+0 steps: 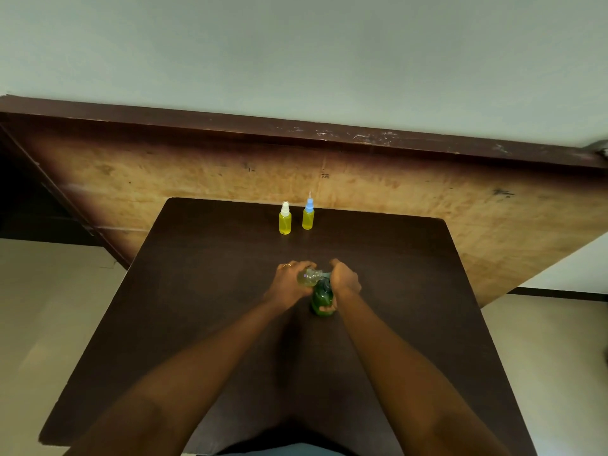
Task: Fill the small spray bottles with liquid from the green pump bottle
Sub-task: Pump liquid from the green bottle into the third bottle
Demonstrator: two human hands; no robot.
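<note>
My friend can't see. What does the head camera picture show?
Left hand holds a small clear bottle at the green pump bottle; right hand grips its pump. A white-capped spray bottle and a blue-capped one, yellow-filled, stand behind on the dark table.

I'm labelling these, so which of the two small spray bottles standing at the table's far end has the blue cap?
The right-hand bottle. Both hold yellow liquid, but its neighbour, the left-hand bottle, has a white cap.

A single wide-angle head view looks forward and down from above the table's (204, 291) near edge toward its far edge; left hand (289, 282) and right hand (345, 278) sit close, mid-frame.
</note>
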